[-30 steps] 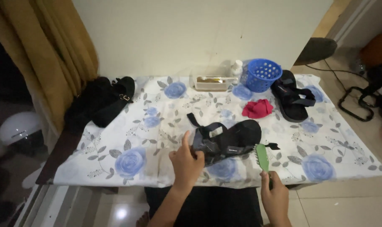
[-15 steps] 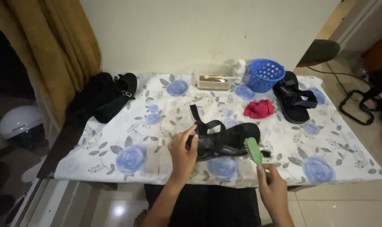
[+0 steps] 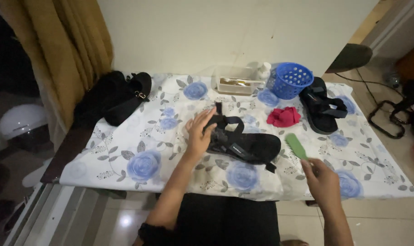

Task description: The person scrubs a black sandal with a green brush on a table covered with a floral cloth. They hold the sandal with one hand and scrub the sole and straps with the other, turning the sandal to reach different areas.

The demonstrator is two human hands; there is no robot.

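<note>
Hands are working over a counter point(image 3: 125, 150) covered in a blue-rose cloth: the left hand point(image 3: 198, 134) is resting with fingers spread on the strap end of a black sandal point(image 3: 243, 142) lying near the front edge, while the right hand point(image 3: 323, 180) is gripping a green brush point(image 3: 296, 146) just right of the sandal. Behind them are sitting a red cloth point(image 3: 283, 117), a second sandal point(image 3: 323, 108), a blue basket point(image 3: 291, 80) and black shoes point(image 3: 118, 98) at far left.

Plain cream wall point(image 3: 207, 32) across the top, mustard curtain point(image 3: 61, 50) at upper left, table under a blue-rose floral cloth point(image 3: 138, 155) in the centre, glossy pale tiled floor point(image 3: 102, 218) along the bottom, dim indoor light
</note>
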